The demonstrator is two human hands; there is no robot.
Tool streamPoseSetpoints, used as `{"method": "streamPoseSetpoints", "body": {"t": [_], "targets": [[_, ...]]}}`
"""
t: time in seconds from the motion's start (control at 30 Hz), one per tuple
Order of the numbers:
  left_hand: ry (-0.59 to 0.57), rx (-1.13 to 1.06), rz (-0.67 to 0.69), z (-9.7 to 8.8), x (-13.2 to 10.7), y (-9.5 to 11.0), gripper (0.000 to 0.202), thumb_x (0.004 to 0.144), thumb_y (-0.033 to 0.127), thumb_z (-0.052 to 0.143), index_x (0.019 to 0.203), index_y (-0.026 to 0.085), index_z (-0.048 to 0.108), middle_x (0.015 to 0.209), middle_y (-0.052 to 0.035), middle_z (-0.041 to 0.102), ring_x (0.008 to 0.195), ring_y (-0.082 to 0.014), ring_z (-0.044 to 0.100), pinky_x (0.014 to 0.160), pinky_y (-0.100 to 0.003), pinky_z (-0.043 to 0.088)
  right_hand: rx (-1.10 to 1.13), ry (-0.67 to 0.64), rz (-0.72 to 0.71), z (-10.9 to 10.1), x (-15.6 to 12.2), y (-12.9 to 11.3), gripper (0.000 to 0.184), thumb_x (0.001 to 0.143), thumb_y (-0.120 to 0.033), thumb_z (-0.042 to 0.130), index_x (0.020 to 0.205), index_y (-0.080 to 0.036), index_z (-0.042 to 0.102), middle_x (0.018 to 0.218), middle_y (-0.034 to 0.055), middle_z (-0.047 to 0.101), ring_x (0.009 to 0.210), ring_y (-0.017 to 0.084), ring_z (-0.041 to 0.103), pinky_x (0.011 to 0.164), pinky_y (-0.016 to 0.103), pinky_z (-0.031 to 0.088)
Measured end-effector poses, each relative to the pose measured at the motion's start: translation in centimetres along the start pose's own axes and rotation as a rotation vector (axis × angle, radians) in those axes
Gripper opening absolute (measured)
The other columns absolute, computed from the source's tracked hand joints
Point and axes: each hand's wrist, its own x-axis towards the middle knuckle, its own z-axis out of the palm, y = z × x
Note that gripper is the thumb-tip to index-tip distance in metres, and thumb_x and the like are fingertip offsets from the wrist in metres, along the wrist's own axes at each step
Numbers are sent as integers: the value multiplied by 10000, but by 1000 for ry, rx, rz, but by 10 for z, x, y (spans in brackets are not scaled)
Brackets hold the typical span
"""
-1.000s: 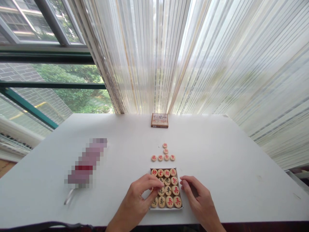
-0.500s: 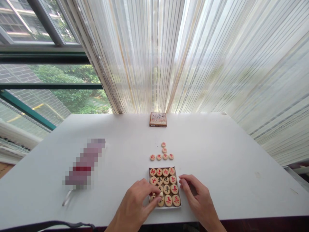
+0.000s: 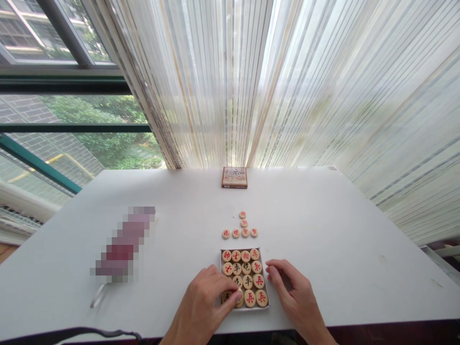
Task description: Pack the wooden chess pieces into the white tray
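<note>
A shallow white tray (image 3: 220,256) near the table's front edge holds rows of round wooden Chinese chess pieces (image 3: 246,268) with red and black characters. My left hand (image 3: 206,299) lies over the tray's near left corner, fingertips pinched on a piece (image 3: 226,297) there. My right hand (image 3: 293,292) rests on the table against the tray's right side, fingers curled with the thumb at the rim. Several loose pieces (image 3: 243,228) lie on the table just beyond the tray.
A small printed box lid (image 3: 234,177) sits at the white table's (image 3: 341,230) far edge by the striped curtain (image 3: 287,81). A blurred pinkish object (image 3: 122,244) lies at the left. A dark strap (image 3: 72,333) runs along the front left edge.
My left hand has moved down from the tray's middle left to its near left corner, setting a piece lower. The right hand has stayed put.
</note>
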Motion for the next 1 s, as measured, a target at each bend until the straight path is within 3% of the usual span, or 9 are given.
{"method": "streamPoseSetpoints", "body": {"t": [0.27, 0.47, 0.83, 1.0], "targets": [[46, 43, 54, 3, -2, -2, 90, 903, 154, 677, 865, 233, 695, 830, 3, 741, 782, -199, 633, 731, -332, 512, -6, 0, 1, 0, 1, -1, 232, 984, -416, 562, 1009, -226, 694, 955, 69, 759, 841, 216, 739, 741, 261, 609], [-3, 81, 62, -2, -8, -4, 93, 947, 192, 618, 952, 245, 695, 878, -23, 750, 816, -210, 653, 744, -339, 530, 24, 38, 15, 1, 1, -8, 264, 971, -457, 574, 979, -230, 709, 935, 70, 761, 813, 223, 736, 725, 272, 609], [-76, 63, 63, -1, -9, 1, 75, 935, 199, 637, 933, 249, 693, 896, -22, 739, 850, -219, 641, 782, -376, 526, 31, 57, 26, 3, 1, -11, 278, 963, -472, 580, 955, -229, 716, 916, 60, 760, 811, 218, 734, 722, 262, 599], [17, 61, 50, -4, -9, -7, 119, 969, 198, 580, 991, 246, 686, 967, -48, 726, 907, -216, 649, 861, -384, 532, 23, 69, 19, 3, 1, -12, 300, 960, -489, 577, 950, -226, 720, 905, 68, 765, 801, 222, 734, 713, 268, 605]]}}
